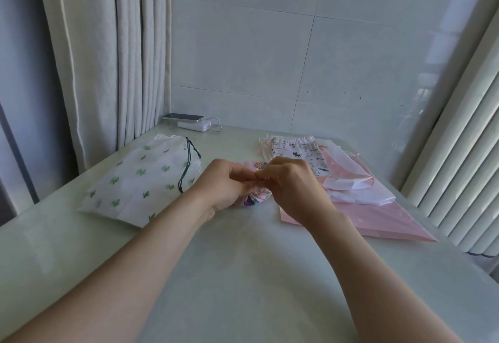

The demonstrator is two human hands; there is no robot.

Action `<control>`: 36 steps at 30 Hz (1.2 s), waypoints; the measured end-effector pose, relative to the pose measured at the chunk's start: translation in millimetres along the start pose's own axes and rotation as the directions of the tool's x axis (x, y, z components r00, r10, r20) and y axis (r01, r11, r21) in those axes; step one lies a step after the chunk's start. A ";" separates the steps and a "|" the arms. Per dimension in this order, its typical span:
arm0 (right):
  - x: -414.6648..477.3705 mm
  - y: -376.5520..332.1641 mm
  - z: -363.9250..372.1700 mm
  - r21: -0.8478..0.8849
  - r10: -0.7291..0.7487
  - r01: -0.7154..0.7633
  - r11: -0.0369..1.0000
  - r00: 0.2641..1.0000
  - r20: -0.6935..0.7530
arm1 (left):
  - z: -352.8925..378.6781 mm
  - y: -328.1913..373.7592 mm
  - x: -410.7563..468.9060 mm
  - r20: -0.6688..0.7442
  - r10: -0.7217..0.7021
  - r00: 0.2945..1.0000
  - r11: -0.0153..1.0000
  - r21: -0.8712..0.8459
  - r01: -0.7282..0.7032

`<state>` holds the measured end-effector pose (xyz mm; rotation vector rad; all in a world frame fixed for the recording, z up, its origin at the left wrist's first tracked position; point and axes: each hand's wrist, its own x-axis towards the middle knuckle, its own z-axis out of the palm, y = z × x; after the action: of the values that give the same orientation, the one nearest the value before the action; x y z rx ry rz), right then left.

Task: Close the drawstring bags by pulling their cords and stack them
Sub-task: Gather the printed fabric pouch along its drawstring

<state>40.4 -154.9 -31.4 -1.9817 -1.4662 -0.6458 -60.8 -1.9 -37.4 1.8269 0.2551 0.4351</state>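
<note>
**Pink bag nearly cinched, pile at right waiting**

Mid-desk [243, 275], pinching the puckered mouth of the small pink bag [255, 202] between left hand [229, 187] and right hand [295, 185], fingers [244, 180] curled tight on cloth or cord, cannot tell which. Probably close to shut. At left, the cactus bag [140, 180], far end seemingly gathered, perhaps done. At right, overlapping loosely: cat-print bag [305, 153], white bag [348, 190], large pink bag [383, 216], likely still to close and stack. Small print on the cat-print bag, unreadable; no brand seen.
</note>
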 end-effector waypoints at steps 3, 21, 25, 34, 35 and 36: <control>1.7 1.7 -1.4 -0.026 -0.008 0.008 1.000 1.000 -0.006 | 5.6 0.7 -2.4 -0.035 0.054 0.998 0.998 0.019 -0.054; 0.7 -6.0 3.0 0.021 0.147 -0.146 0.989 0.987 -0.058 | -0.3 1.7 0.4 -0.211 0.359 0.909 0.868 0.432 -0.243; 1.4 -6.8 5.0 0.250 0.368 -0.364 0.897 0.929 0.033 | -1.7 -2.0 3.6 -0.195 0.434 0.879 0.834 0.454 -0.312; 3.3 -1.8 5.8 0.680 0.533 -0.628 0.378 0.748 0.395 | -1.0 -0.6 1.8 -0.198 0.483 0.853 0.823 0.434 -0.366; 3.8 -0.4 7.2 0.690 0.540 -0.636 0.346 0.737 0.408 | -0.8 0.0 1.1 -0.212 0.474 0.854 0.834 0.419 -0.359; 4.1 0.6 7.9 0.698 0.544 -0.641 0.319 0.727 0.419 | -0.9 0.7 0.5 -0.229 0.464 0.856 0.845 0.404 -0.350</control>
<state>42.5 -146.7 -34.3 -1.5633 -0.6852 0.4581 -60.8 -1.1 -36.4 2.1636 0.1604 1.0549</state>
